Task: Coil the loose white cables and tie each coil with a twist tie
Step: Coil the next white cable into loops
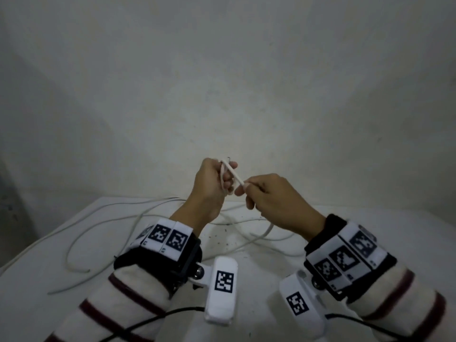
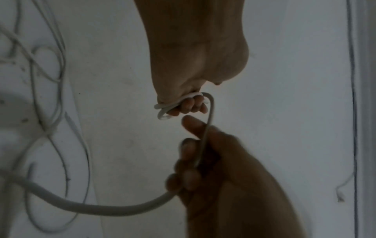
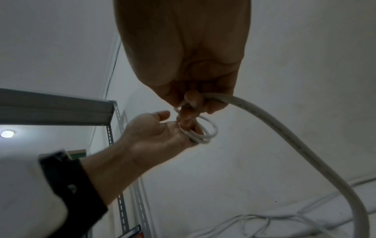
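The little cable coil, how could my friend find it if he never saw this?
Look above the white table, where two hands meet. The left hand has small white loops round its fingers: that is the coil. Unlike the loose cables on the table, it is wound up and held in the air.

A plain white wall [image 1: 246,82] rises behind a white table [image 1: 37,304]; a metal shelf [image 3: 61,111] stands nearby.

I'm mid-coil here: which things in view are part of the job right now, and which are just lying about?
In the job:
- white cable, strung between both hands
- small coil wound on the left hand
- right hand, pinching and feeding the cable
- loose cables on the table, awaiting coiling

Lying about:
- metal shelf
- ceiling light

No twist tie is visible.
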